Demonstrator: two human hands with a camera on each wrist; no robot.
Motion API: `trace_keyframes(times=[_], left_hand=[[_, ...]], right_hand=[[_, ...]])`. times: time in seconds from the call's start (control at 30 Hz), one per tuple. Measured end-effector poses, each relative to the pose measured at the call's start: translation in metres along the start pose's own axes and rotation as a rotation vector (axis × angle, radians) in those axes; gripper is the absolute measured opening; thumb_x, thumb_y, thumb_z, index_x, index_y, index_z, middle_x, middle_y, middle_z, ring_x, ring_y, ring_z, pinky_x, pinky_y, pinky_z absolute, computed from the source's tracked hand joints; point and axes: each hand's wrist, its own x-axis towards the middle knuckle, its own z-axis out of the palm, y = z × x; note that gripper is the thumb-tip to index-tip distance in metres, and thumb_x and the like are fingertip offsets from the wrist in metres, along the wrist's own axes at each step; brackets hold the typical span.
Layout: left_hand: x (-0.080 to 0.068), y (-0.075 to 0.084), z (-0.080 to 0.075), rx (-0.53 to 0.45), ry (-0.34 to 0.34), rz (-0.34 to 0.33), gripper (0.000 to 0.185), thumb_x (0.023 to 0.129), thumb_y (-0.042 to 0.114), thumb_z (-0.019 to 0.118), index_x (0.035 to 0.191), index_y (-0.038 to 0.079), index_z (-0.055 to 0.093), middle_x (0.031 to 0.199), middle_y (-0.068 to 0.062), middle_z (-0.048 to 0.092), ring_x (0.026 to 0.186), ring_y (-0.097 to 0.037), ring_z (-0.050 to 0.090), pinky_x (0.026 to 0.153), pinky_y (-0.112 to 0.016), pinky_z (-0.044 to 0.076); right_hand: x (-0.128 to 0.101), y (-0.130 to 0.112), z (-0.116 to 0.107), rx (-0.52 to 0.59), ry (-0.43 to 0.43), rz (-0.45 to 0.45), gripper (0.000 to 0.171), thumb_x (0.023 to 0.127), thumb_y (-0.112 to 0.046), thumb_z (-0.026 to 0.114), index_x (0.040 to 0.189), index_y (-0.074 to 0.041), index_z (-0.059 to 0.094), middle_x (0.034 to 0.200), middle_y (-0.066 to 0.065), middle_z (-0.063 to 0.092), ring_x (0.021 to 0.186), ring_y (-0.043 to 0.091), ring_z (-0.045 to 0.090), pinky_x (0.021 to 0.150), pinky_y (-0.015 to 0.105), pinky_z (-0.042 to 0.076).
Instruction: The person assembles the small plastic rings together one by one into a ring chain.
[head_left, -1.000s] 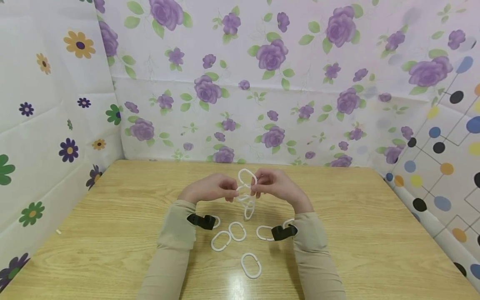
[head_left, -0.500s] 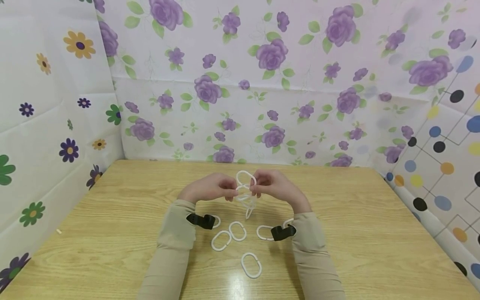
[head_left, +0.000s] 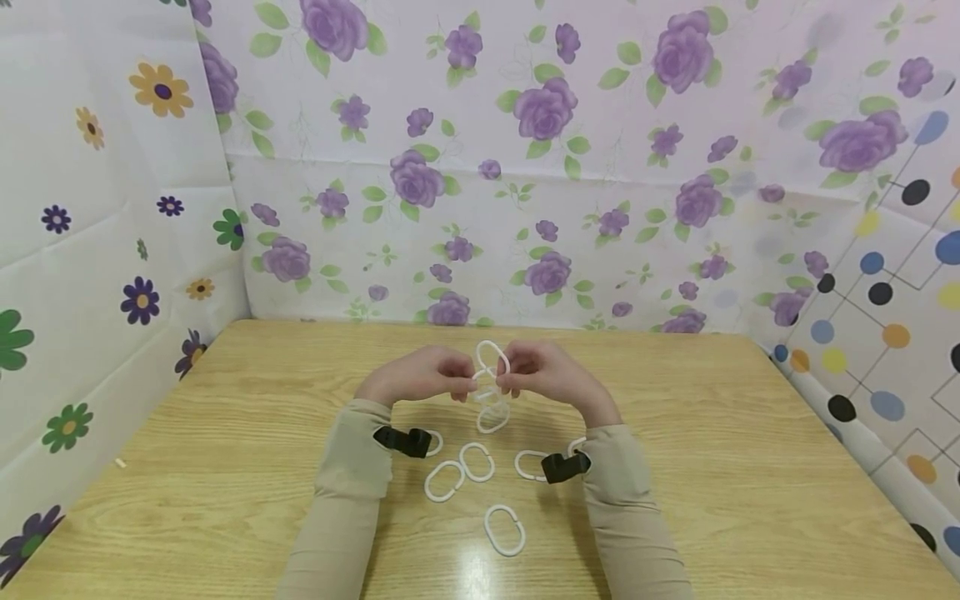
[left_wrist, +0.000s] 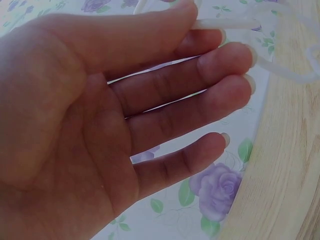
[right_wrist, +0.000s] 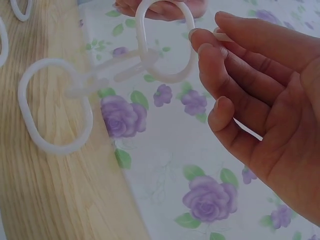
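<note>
Pale wooden table (head_left: 225, 467) boxed in by flowered sheets (head_left: 525, 167) (dotted pattern at right). Chain of white rings (head_left: 491, 385) held above mid-table, long axis hanging roughly vertical. Pinched from both sides by left hand (head_left: 417, 377) and right hand (head_left: 551, 372). Loose rings (head_left: 504, 530) flat on the wood below.

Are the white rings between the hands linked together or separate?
Linked: the rings hang as one chain, loops passing through each other.
</note>
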Motion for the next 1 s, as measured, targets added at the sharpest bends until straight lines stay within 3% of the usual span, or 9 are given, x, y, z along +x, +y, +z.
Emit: trace_keyframes(times=[0.33, 0.53, 0.83, 1.0], left_hand=[[0.001, 0.0, -0.001, 0.008, -0.017, 0.007, 0.018, 0.099, 0.022, 0.056, 0.088, 0.011, 0.065, 0.081, 0.0, 0.065, 0.081, -0.023, 0.061, 0.073, -0.029, 0.047], [0.002, 0.0, -0.001, -0.007, -0.021, 0.009, 0.019, 0.099, 0.022, 0.056, 0.088, 0.009, 0.065, 0.081, 0.0, 0.065, 0.081, -0.024, 0.061, 0.073, -0.029, 0.047], [0.001, -0.001, -0.001, -0.01, -0.021, 0.023, 0.021, 0.099, 0.021, 0.055, 0.087, 0.007, 0.065, 0.079, -0.001, 0.063, 0.073, -0.014, 0.055, 0.072, -0.03, 0.046], [0.0, -0.001, -0.001, -0.017, -0.023, 0.013, 0.02, 0.099, 0.019, 0.056, 0.092, 0.003, 0.066, 0.08, -0.002, 0.064, 0.075, -0.017, 0.058, 0.072, -0.029, 0.046]], right_hand=[[0.0, 0.002, 0.002, -0.019, -0.033, 0.03, 0.006, 0.093, -0.013, 0.065, 0.095, -0.008, 0.063, 0.084, 0.011, 0.069, 0.072, 0.019, 0.064, 0.07, 0.034, 0.054], [-0.003, 0.006, -0.004, -0.044, 0.008, 0.051, 0.009, 0.093, -0.017, 0.066, 0.095, -0.009, 0.064, 0.083, 0.013, 0.069, 0.07, 0.02, 0.063, 0.069, 0.032, 0.052], [-0.008, 0.006, -0.013, -0.084, 0.083, 0.081, 0.008, 0.094, -0.02, 0.064, 0.093, -0.012, 0.064, 0.079, 0.006, 0.068, 0.069, 0.019, 0.064, 0.07, 0.031, 0.049], [-0.01, 0.003, -0.015, -0.063, 0.1, 0.079, 0.012, 0.095, -0.021, 0.063, 0.093, -0.008, 0.065, 0.079, 0.008, 0.068, 0.069, 0.019, 0.063, 0.069, 0.03, 0.049]])
